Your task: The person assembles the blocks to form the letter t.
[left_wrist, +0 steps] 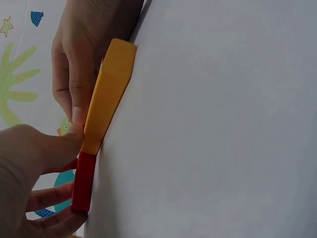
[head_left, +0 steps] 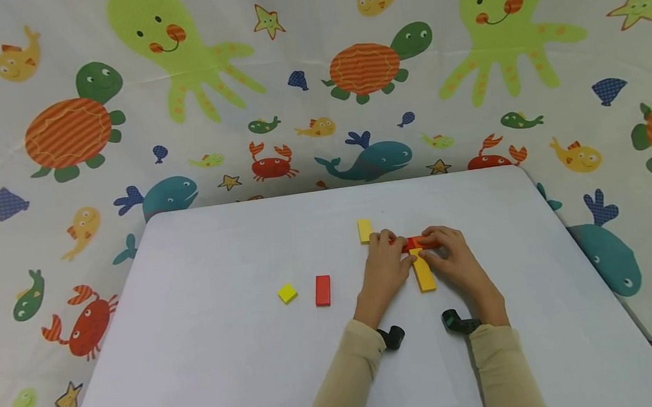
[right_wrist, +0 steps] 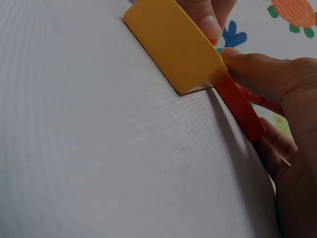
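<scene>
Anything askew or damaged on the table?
Only mildly: the small yellow block sits turned diamond-wise, unlike the straight-set red block right of it. The long orange-yellow block between the left hand and right hand slants slightly too, probably from handling. No spill or damage visible.

Long orange blk [head_left: 424, 277]: far end blocked by red pcs [head_left: 410, 244], w/ L hand [head_left: 382, 272] crowding its L side & R hand [head_left: 459, 262] its R. Near end reachable via gap btwn forearms [head_left: 349, 378], tho wrist cams [head_left: 394, 337] narrow it. Beyond & L of it, yellow blk [head_left: 364, 231] obstructs nr L fingers. Well L of it: red blk [head_left: 322, 291], yellow cube [head_left: 287, 293], small slot btwn. Wide tabletop [head_left: 565, 294] lane R of it, past R arm.
</scene>
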Demonstrator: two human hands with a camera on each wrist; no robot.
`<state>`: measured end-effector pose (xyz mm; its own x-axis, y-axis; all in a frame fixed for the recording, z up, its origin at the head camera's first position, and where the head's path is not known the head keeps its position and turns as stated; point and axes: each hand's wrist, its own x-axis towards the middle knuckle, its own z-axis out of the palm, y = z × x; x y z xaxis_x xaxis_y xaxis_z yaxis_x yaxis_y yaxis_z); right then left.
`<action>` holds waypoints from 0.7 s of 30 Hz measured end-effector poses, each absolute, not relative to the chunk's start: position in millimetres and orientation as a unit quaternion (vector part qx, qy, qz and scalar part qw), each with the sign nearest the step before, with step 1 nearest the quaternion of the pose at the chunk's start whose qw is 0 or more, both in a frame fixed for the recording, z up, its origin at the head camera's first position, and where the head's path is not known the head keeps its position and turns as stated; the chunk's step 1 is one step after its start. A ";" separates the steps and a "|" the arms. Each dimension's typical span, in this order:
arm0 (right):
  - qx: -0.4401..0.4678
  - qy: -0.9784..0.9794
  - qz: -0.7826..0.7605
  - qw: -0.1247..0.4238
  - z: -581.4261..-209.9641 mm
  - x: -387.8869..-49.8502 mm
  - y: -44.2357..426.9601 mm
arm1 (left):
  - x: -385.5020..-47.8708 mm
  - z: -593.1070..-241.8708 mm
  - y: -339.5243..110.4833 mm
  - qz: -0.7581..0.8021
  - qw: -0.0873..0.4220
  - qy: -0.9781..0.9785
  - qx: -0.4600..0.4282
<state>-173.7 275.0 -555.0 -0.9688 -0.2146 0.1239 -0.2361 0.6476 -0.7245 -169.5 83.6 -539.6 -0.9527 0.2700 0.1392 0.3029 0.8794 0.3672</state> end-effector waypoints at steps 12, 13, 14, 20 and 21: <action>0.113 -0.908 0.403 0.005 -556.1 -173.8 276.5 | -166.8 -540.6 85.7 -0.234 0.049 -0.962 -0.131; 0.113 -0.908 0.403 0.006 -556.9 -173.8 276.7 | -166.7 -541.0 85.6 -0.238 0.049 -0.961 -0.131; 0.113 -0.909 0.402 0.007 -557.2 -173.5 276.8 | -166.5 -541.2 85.6 -0.240 0.049 -0.961 -0.131; 0.118 -0.908 0.402 0.018 -557.3 -172.4 276.5 | -166.5 -542.3 84.1 -0.251 0.054 -0.958 -0.132; 0.120 -0.906 0.405 0.019 -556.8 -172.3 276.4 | -166.6 -542.5 83.6 -0.254 0.054 -0.957 -0.132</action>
<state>-172.3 276.4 -556.8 -0.9707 -0.2017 0.1308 -0.2320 0.6435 -0.7295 -166.6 83.6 -542.5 -0.9594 0.2246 0.1706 0.2796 0.8366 0.4711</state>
